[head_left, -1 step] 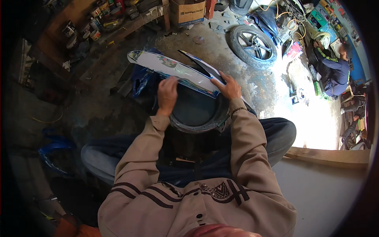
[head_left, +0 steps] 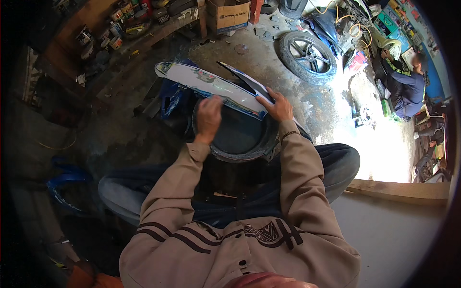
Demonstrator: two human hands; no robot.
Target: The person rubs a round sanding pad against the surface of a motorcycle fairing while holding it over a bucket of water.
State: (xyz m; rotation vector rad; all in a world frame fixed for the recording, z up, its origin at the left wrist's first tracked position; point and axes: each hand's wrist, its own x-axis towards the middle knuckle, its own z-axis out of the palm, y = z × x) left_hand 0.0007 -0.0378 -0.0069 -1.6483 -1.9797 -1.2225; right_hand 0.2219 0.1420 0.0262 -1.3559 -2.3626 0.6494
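A long white motorcycle body panel [head_left: 221, 86] with patches of blue and green lies slanted over a round dark tub [head_left: 235, 156] between my legs. My right hand [head_left: 278, 106] grips the panel near its right end, where a narrow dark-edged prong branches off. At the panel's lower edge, around its middle, my left hand [head_left: 210, 115] is closed with curled, slightly blurred fingers. Whatever it holds, if anything, is hidden. Beneath the panel's left part sits a blue plastic body piece [head_left: 174, 100]. Dark liquid or a dark bottom shows inside the tub.
A wheel with tyre [head_left: 308, 57] lies on the concrete floor at the far right, near a person [head_left: 406, 86] sitting sideways. Cans crowd a wooden shelf [head_left: 163, 33] at far left, beside a cardboard box [head_left: 228, 15]. Another blue panel [head_left: 67, 180] rests at left.
My left hand has shifted a little to the right along the panel's lower edge. The panel and my right hand stay in place.
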